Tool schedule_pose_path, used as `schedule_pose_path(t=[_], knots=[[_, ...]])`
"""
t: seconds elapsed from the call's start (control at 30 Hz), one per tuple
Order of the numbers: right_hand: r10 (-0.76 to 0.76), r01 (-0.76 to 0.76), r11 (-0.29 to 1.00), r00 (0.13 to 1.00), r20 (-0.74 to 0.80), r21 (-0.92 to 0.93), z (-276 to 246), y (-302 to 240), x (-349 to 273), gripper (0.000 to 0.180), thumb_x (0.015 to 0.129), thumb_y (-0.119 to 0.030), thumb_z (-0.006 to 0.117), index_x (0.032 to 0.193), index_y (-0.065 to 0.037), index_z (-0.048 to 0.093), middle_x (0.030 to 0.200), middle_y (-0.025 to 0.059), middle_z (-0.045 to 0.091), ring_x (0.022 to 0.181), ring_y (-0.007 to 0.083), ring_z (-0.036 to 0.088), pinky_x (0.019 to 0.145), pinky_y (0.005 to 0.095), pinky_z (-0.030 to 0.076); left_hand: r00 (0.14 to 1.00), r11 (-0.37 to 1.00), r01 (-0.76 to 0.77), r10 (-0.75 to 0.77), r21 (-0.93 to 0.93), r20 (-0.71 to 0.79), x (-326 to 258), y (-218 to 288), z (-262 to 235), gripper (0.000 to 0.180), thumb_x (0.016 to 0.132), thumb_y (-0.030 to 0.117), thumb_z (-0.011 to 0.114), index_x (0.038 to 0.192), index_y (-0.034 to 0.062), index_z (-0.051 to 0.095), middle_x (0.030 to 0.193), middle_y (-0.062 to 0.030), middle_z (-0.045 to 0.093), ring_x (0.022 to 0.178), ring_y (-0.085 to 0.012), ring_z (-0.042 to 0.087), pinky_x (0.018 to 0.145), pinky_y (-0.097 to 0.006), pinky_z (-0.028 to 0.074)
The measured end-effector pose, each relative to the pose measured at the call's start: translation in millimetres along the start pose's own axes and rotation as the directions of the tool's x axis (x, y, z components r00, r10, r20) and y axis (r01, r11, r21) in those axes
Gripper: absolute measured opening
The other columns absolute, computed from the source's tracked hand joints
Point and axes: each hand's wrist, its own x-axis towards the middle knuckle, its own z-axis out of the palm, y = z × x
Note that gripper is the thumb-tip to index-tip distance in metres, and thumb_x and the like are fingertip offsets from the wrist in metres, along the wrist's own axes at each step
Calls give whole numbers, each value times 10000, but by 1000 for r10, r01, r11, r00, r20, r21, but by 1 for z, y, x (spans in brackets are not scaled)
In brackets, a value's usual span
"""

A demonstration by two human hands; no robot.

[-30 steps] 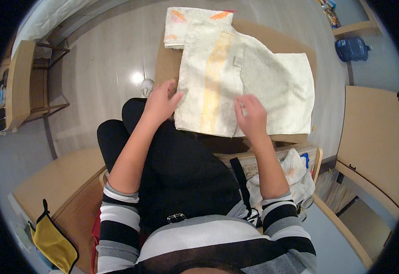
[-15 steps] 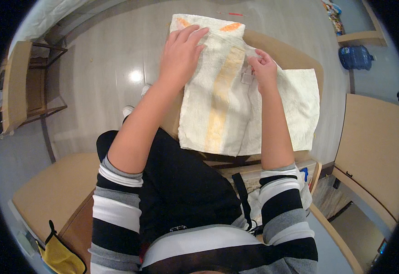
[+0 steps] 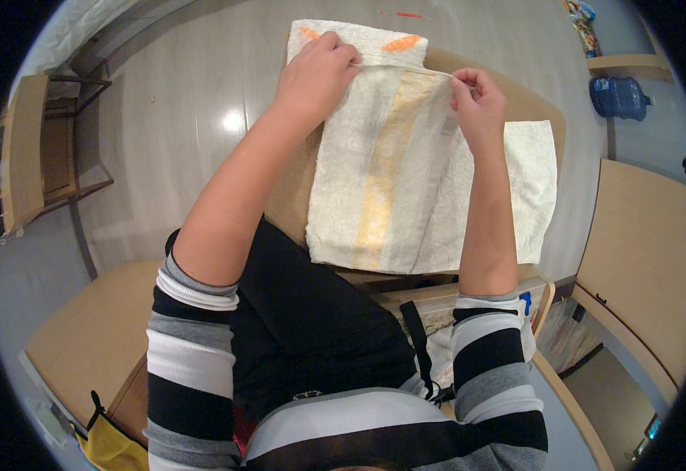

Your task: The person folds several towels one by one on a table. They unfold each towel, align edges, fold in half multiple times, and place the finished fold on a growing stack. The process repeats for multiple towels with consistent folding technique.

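At upper centre of the frame, the left hand and right hand each pinch the far edge of a cream towel lying on the brown table. It looks soft, light and floppy, best gripped at its corners.

The left hand curls over the towel edge, so its fingertips and the bit of cloth they pinch are hidden. The right hand shows its back; the thumb's grip on the fold is hard to make out. Under the towel, most of the small table is covered, with only its corner showing right of the right hand. Another cloth beyond the left hand is partly overlapped by the towel. Below the right forearm, a bag is mostly hidden by the sleeve. The items far right of the hands are too small to tell. The yellow thing at the lower left is cut by the rim.
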Motion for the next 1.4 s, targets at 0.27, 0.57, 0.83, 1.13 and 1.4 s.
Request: schedule_pose_path(t=[0.27, 0.57, 0.83, 1.13, 1.4], knots=[[-108, 104, 992, 993, -51, -69, 20, 25, 2, 202, 836, -41, 646, 1037, -18, 637, 992, 108, 668, 773, 158, 653, 679, 295, 528, 971, 973, 225, -229, -54, -65, 17, 3, 3, 209, 905, 227, 598, 1048, 75, 611, 1018, -112, 625, 959, -310, 613, 829, -423, 493], [-321, 286, 921, 942, -99, -266, 6, 14, -72, 289, 769, 49, 605, 1047, -30, 614, 1084, 136, 601, 940, 257, 622, 787, 341, 510, 925, 922, 380, -381, -76, 8, -16, 13, 2, 421, 871, 278, 683, 1187, 33, 550, 895, -126, 679, 796, -247, 664, 736, -356, 524], [-293, 339, 826, 941, 170, -450, -15, 21, -188, 292, 759, 36, 611, 1044, -25, 630, 1151, 168, 592, 1033, 342, 575, 902, 406, 463, 901, 938, 326, -345, -115, -265, -23, 15, 10, 376, 853, 204, 690, 1160, 34, 555, 1008, -145, 627, 910, -287, 614, 806, -394, 498], [-250, -194, 568, 886, -391, -800, -171, 91, -205, 335, 849, -69, 562, 1177, -4, 571, 1259, 216, 524, 1196, 389, 466, 1014, 493, 353, 936, 943, -308, 324, -122, 136, -126, 120, 73, 253, 803, 131, 642, 1047, 67, 620, 1125, -125, 572, 1107, -325, 514, 942, -423, 422], [81, -572, 518, 773, -629, -636, -238, 145, -209, 398, 814, -215, 668, 1149, -14, 590, 1108, 194, 623, 1061, 384, 561, 925, 452, 430, 763, 890, -435, 443, -132, 471, -174, 175, 98, 260, 809, 118, 609, 1066, 87, 630, 1118, -96, 553, 1080, -269, 515, 899, -374, 439]])
